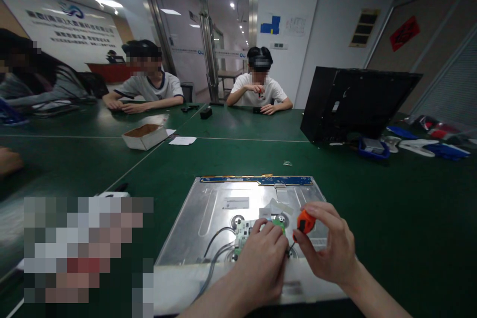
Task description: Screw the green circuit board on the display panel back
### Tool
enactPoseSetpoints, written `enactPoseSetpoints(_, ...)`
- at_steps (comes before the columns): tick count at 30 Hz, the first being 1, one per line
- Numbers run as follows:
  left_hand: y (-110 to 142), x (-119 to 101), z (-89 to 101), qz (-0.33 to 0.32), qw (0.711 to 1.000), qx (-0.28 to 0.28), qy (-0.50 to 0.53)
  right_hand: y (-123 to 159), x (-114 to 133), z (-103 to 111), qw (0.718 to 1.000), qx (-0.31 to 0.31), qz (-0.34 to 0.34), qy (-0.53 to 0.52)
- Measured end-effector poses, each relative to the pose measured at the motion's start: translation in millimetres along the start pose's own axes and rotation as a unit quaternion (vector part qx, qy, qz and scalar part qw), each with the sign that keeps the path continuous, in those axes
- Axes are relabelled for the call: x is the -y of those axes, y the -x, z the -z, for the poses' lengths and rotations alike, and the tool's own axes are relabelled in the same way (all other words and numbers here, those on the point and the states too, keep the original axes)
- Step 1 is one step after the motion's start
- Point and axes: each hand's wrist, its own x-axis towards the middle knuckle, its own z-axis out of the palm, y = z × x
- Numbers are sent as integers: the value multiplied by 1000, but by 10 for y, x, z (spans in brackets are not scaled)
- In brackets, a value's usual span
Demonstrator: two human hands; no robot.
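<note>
A silver metal panel [223, 211], the back of a screen, lies flat on the green table in front of me. A small green circuit board [244, 231] with grey cables sits near its middle. My left hand [261, 263] rests on that board, fingers curled and pressing it down. My right hand [330, 251] is closed round an orange-handled screwdriver [304, 222], whose dark tip points down at the panel just right of the board. A blue strip board [257, 179] runs along the panel's far edge.
A black monitor shell [350, 102] stands at the right, with blue trays and gloves [428, 146] beside it. A white cardboard box [144, 136] and paper lie further left. Three other people sit at the far and left sides. A blurred patch covers the near left.
</note>
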Motion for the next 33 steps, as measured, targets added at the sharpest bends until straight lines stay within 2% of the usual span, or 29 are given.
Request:
enactPoseSetpoints(7,3,-9,-9,-8,1000,-9,2,-35,23,36,999,35,2,-18)
enactPoseSetpoints(13,3,4,-23,-4,1000,-12,10,21,-20,-19,999,-9,-17,-49)
enactPoseSetpoints(16,5,4,-24,-5,1000,-15,12,5,-12,-12,1000,-10,-1,-15)
enactPoseSetpoints(19,6,0,-26,-5,1000,-20,9,-17,4,25,1000,5,10,14)
enactPoseSetpoints(23,5,-6,-22,-4,1000,-22,2,0,-1,46,999,39,1,-37)
enactPoseSetpoints(29,0,-11,-12,-1,1000,-21,6,65,-28,-21,995,-11,-38,-95)
enactPoseSetpoints(33,-8,4,-42,3,1000,-15,-1,39,-21,-11,997,-5,-23,-74)
